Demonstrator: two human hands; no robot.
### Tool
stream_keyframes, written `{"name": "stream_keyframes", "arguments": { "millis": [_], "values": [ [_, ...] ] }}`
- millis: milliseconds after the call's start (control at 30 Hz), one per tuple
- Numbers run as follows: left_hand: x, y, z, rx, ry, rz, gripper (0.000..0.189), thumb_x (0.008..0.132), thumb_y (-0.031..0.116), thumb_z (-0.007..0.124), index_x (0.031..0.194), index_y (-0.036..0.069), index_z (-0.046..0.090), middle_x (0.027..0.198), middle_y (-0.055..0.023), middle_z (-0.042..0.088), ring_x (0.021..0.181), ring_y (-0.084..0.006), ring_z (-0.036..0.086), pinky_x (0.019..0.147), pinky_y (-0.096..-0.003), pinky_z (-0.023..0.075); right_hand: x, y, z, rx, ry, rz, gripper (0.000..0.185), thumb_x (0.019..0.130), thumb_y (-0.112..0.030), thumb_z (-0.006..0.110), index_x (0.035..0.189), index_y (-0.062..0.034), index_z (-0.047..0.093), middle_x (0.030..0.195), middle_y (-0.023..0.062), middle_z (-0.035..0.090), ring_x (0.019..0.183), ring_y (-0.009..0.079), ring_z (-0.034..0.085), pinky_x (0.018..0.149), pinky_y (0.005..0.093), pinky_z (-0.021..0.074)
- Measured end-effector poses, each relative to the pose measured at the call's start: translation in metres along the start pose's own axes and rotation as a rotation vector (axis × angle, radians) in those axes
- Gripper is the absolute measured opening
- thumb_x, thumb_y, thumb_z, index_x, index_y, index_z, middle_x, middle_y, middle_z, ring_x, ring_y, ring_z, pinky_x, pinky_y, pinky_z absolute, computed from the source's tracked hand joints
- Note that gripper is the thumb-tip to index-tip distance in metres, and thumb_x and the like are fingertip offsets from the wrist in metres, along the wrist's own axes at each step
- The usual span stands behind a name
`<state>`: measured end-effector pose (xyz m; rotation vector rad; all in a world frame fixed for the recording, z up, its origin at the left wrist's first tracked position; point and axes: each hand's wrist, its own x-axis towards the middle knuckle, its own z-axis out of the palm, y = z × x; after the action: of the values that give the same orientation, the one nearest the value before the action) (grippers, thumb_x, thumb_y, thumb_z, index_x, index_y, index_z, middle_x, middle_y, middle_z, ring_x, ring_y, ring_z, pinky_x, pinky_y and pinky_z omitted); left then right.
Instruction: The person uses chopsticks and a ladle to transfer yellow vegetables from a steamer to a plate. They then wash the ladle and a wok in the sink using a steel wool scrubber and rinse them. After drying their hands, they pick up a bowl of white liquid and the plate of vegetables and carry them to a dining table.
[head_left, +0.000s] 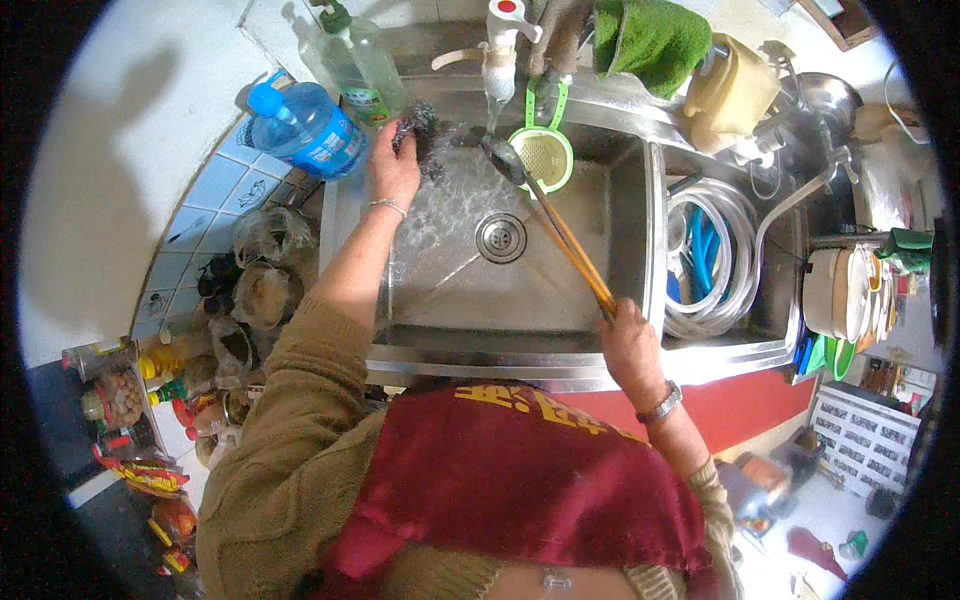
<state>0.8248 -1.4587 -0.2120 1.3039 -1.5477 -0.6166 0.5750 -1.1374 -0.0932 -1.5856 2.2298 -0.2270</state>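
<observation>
At the upper left of the sink basin (525, 307), my left hand (396, 169) grips a dark mesh scouring ball (421, 121). My right hand (630, 346), at the basin's right front, is closed around the end of a long-handled metal ladle (504, 159). A wooden handle and what looks like a second thin stick run side by side out of that fist. The ladle's bowl tilts below the white faucet (499, 67), where water runs down. Close beside it hangs a green-rimmed strainer (541, 159). Wet streaks cover the basin floor left of the drain (501, 238).
Left of the basin stand a blue pump bottle (315, 135) and a clear pump bottle (360, 67). A green cloth (652, 45) and a yellowish cloth (731, 94) hang behind. The right basin contains a coiled clear hose (739, 300). Bagged items (262, 292) crowd the left counter.
</observation>
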Motion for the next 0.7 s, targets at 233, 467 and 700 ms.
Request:
{"name": "stream_keyframes", "arguments": {
  "millis": [233,467,700],
  "values": [
    [0.006,0.07,0.0,0.006,-0.115,0.32,0.027,0.084,0.007,0.061,0.111,0.004,0.063,0.101,-0.0228,0.062,0.093,-0.0375,0.062,0.081,-0.04,0.0503,0.007,0.001,-0.003,0.154,0.169,-0.041,0.024,0.079,-0.009,0.069,0.097,-0.0004,0.056,0.086,0.0199,0.063,0.076,0.039,0.063,0.065,0.0455,0.0506],
    [-0.005,0.054,0.04,0.28,-0.636,0.398,0.032,0.085,0.028,0.065,0.108,0.006,0.066,0.111,-0.0167,0.062,0.105,-0.0325,0.059,0.089,-0.0392,0.0467,-0.005,-0.013,-0.004,0.183,0.217,-0.075,0.026,0.079,-0.011,0.07,0.102,-0.0058,0.061,0.085,0.016,0.063,0.072,0.0365,0.064,0.062,0.0434,0.0518],
    [0.005,0.085,0.04,-0.06,-0.351,0.643,0.03,0.081,0.025,0.069,0.101,0.002,0.065,0.093,-0.0157,0.068,0.078,-0.0299,0.066,0.071,-0.0357,0.0524,-0.012,-0.012,-0.013,0.182,0.323,-0.034,0.023,0.08,-0.01,0.069,0.102,-0.0072,0.066,0.082,0.0127,0.064,0.066,0.0329,0.065,0.058,0.0416,0.0527]
  ]
}}
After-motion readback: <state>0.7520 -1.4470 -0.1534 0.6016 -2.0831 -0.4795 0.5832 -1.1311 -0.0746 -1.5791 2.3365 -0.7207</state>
